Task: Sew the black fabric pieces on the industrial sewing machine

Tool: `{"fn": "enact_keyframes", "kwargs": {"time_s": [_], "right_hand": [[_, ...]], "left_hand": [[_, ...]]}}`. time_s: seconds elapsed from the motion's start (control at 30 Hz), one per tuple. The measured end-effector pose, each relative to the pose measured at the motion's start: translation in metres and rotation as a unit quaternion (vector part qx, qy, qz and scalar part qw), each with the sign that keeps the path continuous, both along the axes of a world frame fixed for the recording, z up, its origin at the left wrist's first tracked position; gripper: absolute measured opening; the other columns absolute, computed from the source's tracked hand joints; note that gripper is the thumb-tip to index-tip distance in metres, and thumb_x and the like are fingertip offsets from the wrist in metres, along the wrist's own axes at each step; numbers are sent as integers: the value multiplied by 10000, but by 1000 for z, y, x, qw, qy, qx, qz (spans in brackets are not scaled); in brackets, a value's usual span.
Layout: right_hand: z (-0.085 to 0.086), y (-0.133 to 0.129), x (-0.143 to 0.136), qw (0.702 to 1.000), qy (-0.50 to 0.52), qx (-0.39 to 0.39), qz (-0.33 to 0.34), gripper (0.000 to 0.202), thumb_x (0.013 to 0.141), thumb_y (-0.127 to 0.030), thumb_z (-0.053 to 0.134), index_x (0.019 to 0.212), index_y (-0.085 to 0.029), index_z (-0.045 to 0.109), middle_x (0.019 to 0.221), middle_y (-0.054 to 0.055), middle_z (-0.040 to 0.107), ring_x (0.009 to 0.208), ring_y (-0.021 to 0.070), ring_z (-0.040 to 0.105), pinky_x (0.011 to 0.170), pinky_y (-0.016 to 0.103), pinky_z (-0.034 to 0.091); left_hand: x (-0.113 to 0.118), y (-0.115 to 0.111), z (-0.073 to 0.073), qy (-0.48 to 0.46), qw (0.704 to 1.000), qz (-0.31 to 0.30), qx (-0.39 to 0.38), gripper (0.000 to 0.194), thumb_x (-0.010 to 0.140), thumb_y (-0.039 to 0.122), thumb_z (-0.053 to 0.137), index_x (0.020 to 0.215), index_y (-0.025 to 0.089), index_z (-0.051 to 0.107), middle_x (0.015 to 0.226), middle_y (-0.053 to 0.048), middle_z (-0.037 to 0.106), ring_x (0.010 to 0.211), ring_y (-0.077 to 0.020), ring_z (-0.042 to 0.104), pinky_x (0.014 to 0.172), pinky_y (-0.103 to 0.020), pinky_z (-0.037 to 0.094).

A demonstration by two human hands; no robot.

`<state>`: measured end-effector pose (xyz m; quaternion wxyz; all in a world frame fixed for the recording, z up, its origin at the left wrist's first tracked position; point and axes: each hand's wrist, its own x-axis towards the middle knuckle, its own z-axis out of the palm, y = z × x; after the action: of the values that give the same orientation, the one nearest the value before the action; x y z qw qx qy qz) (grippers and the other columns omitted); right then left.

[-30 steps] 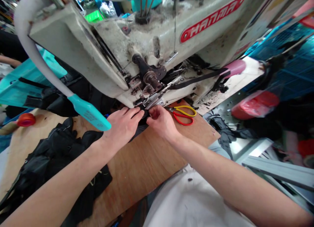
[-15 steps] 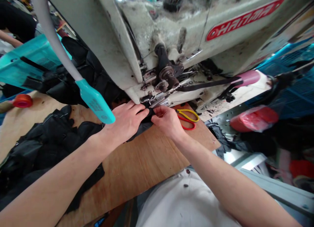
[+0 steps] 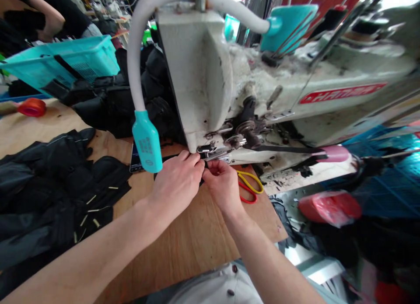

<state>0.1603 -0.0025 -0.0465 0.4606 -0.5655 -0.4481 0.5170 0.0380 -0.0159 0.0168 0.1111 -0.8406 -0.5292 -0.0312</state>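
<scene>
Under the presser foot (image 3: pixel 210 152) of the sewing machine (image 3: pixel 210 76), both hands met on a small black fabric piece (image 3: pixel 204 175).

Left hand (image 3: pixel 175 183): fingers curled, tips pressed down on the fabric right at the foot, palm over the bench (image 3: pixel 183 242). Right hand (image 3: pixel 223 186): thumb and forefinger pinched together on the fabric edge, just right of the left fingertips. The 2 hands were touching or nearly so; couldn't tell which. Fabric mostly hidden under the hands, only a dark sliver showing between them, lying on the bench at the machine's needle end.

Around it:
- Scissors (image 3: pixel 249 188), yellow and red handles, flat on the bench just right of the right hand, partly behind it.
- Teal lamp head (image 3: pixel 147 142) on a white gooseneck (image 3: pixel 134 54), hanging just left of the left hand, above the bench.
- Black strap (image 3: pixel 282 149) running right from the foot area to a pink spool (image 3: pixel 334 154).
- Black garment pile (image 3: pixel 55 181) on the bench's left side, well apart from the hands, with small pale tags on it.
- More black cloth (image 3: pixel 111 103) heaped behind the lamp, against the machine.
- Teal basket (image 3: pixel 62 63) at far left; red tape roll (image 3: pixel 32 107) on the bench near it.
- Red bag (image 3: pixel 330 207) and a blue crate (image 3: pixel 390 181) to the right, off the bench.
- Another person's arm (image 3: pixel 49 15) at the top left corner.
</scene>
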Motion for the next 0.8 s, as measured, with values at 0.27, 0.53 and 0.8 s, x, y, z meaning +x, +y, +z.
{"fn": "enact_keyframes", "kwargs": {"time_s": [0.27, 0.53, 0.8], "right_hand": [[4, -3, 6, 997, -74, 6, 13, 80, 660, -229, 602, 729, -195, 624, 659, -22, 608, 603, 140, 522, 571, 252, 402], [3, -1, 7, 999, -45, -3, 16, 116, 700, -223, 623, 791, -183, 683, 676, -6, 663, 609, 149, 575, 567, 248, 437], [4, 0, 17, 998, 6, -4, 65, 102, 684, -200, 649, 783, -185, 669, 684, -2, 667, 607, 140, 595, 547, 231, 485]], "left_hand": [[6, -5, 7, 15, 998, 45, -42, 262, 911, 118, 533, 1064, 198, 730, 1063, -56, 684, 1003, -276, 633, 665, -378, 496], [20, -2, -1, -49, 991, 109, -52, 238, 938, 145, 511, 967, 196, 742, 979, -45, 704, 838, -226, 685, 617, -331, 450], [20, -3, -2, -95, 988, 124, -13, 178, 915, 248, 585, 943, 221, 759, 994, -42, 739, 745, -220, 694, 553, -312, 427]]}}
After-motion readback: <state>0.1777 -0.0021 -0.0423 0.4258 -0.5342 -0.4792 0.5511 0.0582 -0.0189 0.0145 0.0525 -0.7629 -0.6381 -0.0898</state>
